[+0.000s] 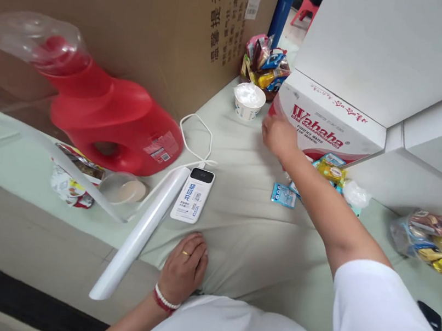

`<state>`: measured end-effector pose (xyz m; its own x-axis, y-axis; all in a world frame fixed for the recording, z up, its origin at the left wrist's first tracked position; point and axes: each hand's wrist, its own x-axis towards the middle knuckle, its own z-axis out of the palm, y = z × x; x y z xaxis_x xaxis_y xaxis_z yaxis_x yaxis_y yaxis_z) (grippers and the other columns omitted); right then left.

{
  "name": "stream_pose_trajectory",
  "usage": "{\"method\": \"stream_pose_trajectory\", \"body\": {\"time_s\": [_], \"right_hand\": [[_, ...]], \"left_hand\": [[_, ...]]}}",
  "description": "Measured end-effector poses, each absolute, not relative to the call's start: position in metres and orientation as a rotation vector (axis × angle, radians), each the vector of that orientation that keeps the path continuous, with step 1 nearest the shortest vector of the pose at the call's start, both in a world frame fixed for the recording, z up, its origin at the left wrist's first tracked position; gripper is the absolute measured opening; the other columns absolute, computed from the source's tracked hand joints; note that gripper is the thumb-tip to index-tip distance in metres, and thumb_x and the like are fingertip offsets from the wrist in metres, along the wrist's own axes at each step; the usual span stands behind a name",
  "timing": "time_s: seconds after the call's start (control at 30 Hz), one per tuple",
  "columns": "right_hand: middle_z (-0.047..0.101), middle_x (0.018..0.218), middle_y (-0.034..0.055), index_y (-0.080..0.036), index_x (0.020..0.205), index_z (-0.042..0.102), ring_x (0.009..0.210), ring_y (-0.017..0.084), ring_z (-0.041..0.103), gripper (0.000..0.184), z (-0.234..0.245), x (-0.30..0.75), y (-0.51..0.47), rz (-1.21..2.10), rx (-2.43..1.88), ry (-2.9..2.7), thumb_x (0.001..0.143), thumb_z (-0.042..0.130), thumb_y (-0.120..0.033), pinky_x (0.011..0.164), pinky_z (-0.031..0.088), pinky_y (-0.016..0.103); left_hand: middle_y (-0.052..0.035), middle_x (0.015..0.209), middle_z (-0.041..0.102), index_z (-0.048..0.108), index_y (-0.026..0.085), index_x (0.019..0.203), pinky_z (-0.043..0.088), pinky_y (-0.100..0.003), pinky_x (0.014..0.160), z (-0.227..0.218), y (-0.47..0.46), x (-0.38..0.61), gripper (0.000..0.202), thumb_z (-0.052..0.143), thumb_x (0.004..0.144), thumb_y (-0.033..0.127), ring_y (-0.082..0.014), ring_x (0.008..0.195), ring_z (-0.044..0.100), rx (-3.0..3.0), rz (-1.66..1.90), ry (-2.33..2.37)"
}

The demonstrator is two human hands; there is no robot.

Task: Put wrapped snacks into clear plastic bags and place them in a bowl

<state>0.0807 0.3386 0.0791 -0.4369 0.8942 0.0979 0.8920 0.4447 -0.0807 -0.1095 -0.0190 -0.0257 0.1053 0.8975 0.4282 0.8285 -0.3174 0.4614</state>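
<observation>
**Resting the left hand [184, 264] below centre, the right hand [279, 135] held out beside the water carton [327, 120]**

The right arm crosses from the lower right of the frame to just right of the upper centre. Its hand is curled, fingers bent inward, close against the left end of the red-and-white carton; the fingertips are mostly hidden, so whether it grasps anything cannot be told, nor whether it touches the carton. The carton stands in the upper right of the frame, printed "Wahaha". Just up and left of the hand is a white paper cup [249, 103] with clear plastic bunched in its mouth, and past it a heap of snack packets [272, 71].

Below the hand, a blue sachet [283, 195] lies on the pale cover [238, 218]; more small packets [333, 172] lie beyond the forearm, by the carton's foot.

The left hand, at the lower centre, is released: palm down, fingers loosely bent on the cover, with a ring and bracelets [166, 298] showing. Just above it lies a white power bank [192, 197] with a cable [210, 142] attached, beside a long white tube [140, 231]. A red jug [121, 112] leans across the left of the frame, in front of a tall cardboard box [144, 10].
</observation>
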Motion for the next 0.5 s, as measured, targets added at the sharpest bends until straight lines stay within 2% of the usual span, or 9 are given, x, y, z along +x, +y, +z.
{"method": "stream_pose_trajectory", "body": {"time_s": [0.03, 0.1, 0.2, 0.27, 0.4, 0.5], "right_hand": [[0.063, 0.121, 0.0188, 0.003, 0.118, 0.064, 0.116, 0.03, 0.059, 0.05, 0.078, 0.068, 0.357, 0.008, -1.578, -2.548, 0.11, 0.019, -0.02, 0.095, 0.045, 0.039], [0.058, 0.129, 0.0201, 0.005, 0.125, 0.059, 0.116, 0.027, 0.057, 0.046, 0.072, 0.048, 0.387, 0.009, -1.59, -2.535, 0.109, 0.021, -0.014, 0.095, 0.045, 0.039], [0.058, 0.132, 0.0212, -0.002, 0.128, 0.061, 0.112, 0.026, 0.056, 0.035, 0.058, 0.031, 0.411, 0.055, -1.66, -2.566, 0.104, 0.036, -0.009, 0.091, 0.048, 0.04], [0.06, 0.127, 0.0193, -0.005, 0.125, 0.064, 0.113, 0.026, 0.055, 0.037, 0.05, 0.03, 0.408, 0.06, -1.639, -2.59, 0.104, 0.033, -0.008, 0.092, 0.047, 0.039], [0.065, 0.117, 0.0135, -0.014, 0.114, 0.069, 0.108, 0.025, 0.054, 0.038, 0.041, 0.056, 0.347, 0.024, -1.375, -2.575, 0.108, 0.032, -0.021, 0.091, 0.046, 0.036], [0.066, 0.123, 0.0105, -0.021, 0.117, 0.07, 0.11, 0.025, 0.055, 0.038, 0.039, 0.098, 0.266, 0.071, -1.153, -2.59, 0.108, 0.033, -0.024, 0.093, 0.046, 0.036]], "left_hand": [[-0.0088, 0.1, 0.072, 0.067, 0.024, 0.103, 0.063, -0.044, 0.09, -0.025, -0.02, -0.109, 0.024, 0.057, 0.088, 0.009, -0.0277, 0.104, 0.072, 2.255, 1.001, 1.788], [-0.0086, 0.1, 0.073, 0.067, 0.024, 0.104, 0.063, -0.044, 0.089, -0.025, -0.02, -0.107, 0.025, 0.058, 0.087, 0.009, -0.0281, 0.103, 0.073, 2.257, 0.999, 1.822], [-0.0084, 0.1, 0.073, 0.067, 0.025, 0.105, 0.063, -0.045, 0.089, -0.027, -0.021, -0.106, 0.026, 0.057, 0.087, 0.009, -0.0281, 0.103, 0.073, 2.246, 0.998, 1.844], [-0.0083, 0.1, 0.073, 0.066, 0.024, 0.105, 0.063, -0.045, 0.09, -0.027, -0.021, -0.107, 0.025, 0.058, 0.087, 0.009, -0.0278, 0.103, 0.073, 2.227, 1.013, 1.836], [-0.0075, 0.099, 0.071, 0.065, 0.024, 0.106, 0.063, -0.043, 0.089, -0.023, -0.023, -0.113, 0.023, 0.059, 0.089, 0.009, -0.026, 0.103, 0.071, 2.118, 1.155, 1.737], [-0.008, 0.105, 0.068, 0.064, 0.026, 0.107, 0.062, -0.041, 0.087, -0.014, -0.02, -0.11, 0.017, 0.057, 0.094, 0.016, -0.024, 0.103, 0.07, 1.84, 1.274, 1.652]]}}
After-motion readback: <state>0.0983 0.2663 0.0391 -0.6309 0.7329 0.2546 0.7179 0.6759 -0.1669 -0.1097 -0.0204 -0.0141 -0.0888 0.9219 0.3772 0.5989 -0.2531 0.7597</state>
